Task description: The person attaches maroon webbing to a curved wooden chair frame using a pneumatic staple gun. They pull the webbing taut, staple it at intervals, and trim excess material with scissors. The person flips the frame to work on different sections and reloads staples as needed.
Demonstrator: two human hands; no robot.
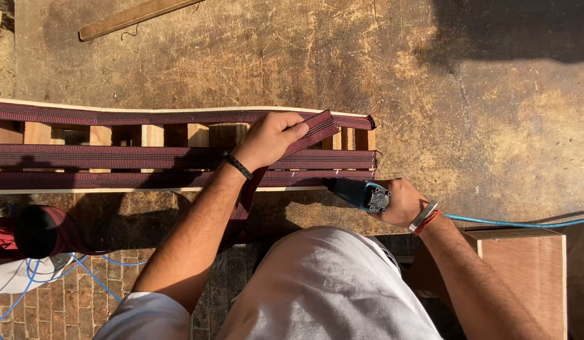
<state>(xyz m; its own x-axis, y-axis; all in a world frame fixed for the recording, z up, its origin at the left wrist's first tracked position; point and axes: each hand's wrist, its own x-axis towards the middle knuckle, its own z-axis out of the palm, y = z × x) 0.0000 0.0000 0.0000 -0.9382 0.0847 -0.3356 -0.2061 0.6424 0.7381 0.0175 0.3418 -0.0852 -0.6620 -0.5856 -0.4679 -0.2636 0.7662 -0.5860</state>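
Left hand (267, 140) grips the maroon webbing strap (314, 129) over the wooden frame (147, 135); right hand (402, 203) grips closed around a blue pneumatic stapler (358, 192).

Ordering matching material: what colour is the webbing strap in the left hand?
Dark maroon webbing strap with fine lighter ribbing, seen from the head camera.

A worn, stained plywood worktop (430, 82) lay in strong warm sunlight, with a dark shadow across its far right corner. A loose wooden slat (138, 17) rested at its far edge. Below, the floor (84, 302) was brick paving, and a plywood box (525, 277) stood at the right.
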